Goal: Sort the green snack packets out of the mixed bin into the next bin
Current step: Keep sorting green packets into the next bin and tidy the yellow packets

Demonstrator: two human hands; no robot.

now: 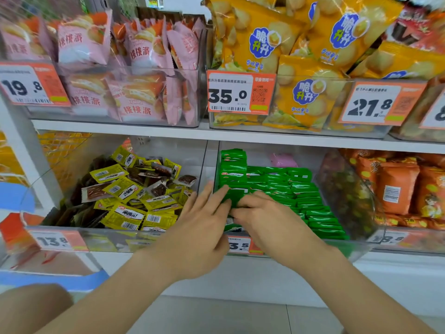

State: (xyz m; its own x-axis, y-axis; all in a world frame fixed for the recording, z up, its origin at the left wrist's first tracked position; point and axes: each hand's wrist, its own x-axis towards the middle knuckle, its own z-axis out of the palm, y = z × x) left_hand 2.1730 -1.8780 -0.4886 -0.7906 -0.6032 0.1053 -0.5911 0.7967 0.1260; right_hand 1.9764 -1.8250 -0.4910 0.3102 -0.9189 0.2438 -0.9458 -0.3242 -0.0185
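Observation:
On the lower shelf, a clear mixed bin (79,233) holds several yellow and brown snack packets (134,189). The clear bin to its right (349,248) is filled with rows of green snack packets (296,189). Both hands meet at that bin's front left corner around a small bunch of green packets (234,195). My left hand (204,220) has straight fingers laid against the bunch's left side. My right hand (262,215) curls its fingers over the bunch from the right. The lower part of the bunch is hidden behind my hands.
Another clear bin with dark packets (346,194) and orange bags (397,186) stands to the right. The upper shelf carries pink pie packets (134,68) and yellow chip bags (289,56). Price tags (240,92) hang on the bin fronts. A white shelf edge (216,135) separates the tiers.

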